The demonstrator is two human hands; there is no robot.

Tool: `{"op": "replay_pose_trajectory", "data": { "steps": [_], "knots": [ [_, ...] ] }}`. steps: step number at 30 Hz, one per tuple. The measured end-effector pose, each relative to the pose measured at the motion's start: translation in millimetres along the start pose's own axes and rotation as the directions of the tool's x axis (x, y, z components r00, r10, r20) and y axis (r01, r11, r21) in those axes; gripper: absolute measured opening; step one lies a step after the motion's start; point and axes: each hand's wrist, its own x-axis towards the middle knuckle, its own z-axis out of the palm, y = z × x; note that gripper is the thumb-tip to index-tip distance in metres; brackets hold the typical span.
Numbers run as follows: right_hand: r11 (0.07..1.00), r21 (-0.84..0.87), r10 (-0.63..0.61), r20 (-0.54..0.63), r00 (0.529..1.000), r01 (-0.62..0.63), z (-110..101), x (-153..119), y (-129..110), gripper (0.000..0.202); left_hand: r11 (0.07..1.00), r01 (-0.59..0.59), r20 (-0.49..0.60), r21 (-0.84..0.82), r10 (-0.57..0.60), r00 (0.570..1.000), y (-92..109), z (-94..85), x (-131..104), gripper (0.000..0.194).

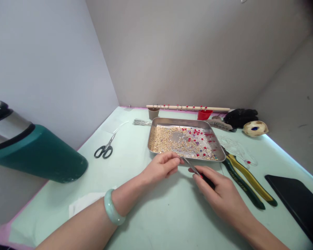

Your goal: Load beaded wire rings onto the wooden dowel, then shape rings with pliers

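Observation:
A metal tray (184,121) full of small gold beads and some red ones lies in the middle of the pale green table. My left hand (161,167) rests just in front of the tray's near rim, thumb and fingertips pinched together; whatever they pinch is too small to see. My right hand (216,189) holds a thin metal tool (191,166), like tweezers or a needle, whose tip points at my left fingertips. A pale green bangle (112,207) sits on my left wrist.
Scissors (106,147) lie left of the tray, a dark green flask (33,149) on its side at far left. Yellow-and-green pliers (246,180) and a black slab (297,203) lie right. A wooden stick (187,108) rests on two cups at the back, beside a black bundle (240,116).

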Motion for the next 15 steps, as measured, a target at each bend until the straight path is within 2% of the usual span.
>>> {"op": "replay_pose_trajectory", "data": {
  "steps": [9,15],
  "knots": [
    [1.000,-0.017,-0.004,-0.008,1.000,0.004,-1.0,0.2,1.0,0.022,0.997,-0.048,0.000,0.059,0.048,0.999,-2.3,-1.9,2.3,0.027],
    [0.989,-0.081,-0.122,-0.025,0.992,0.120,-4.2,1.5,1.2,0.020,0.997,-0.035,-0.015,0.074,0.036,0.999,-2.6,-4.5,1.9,0.027]
  ]
}}
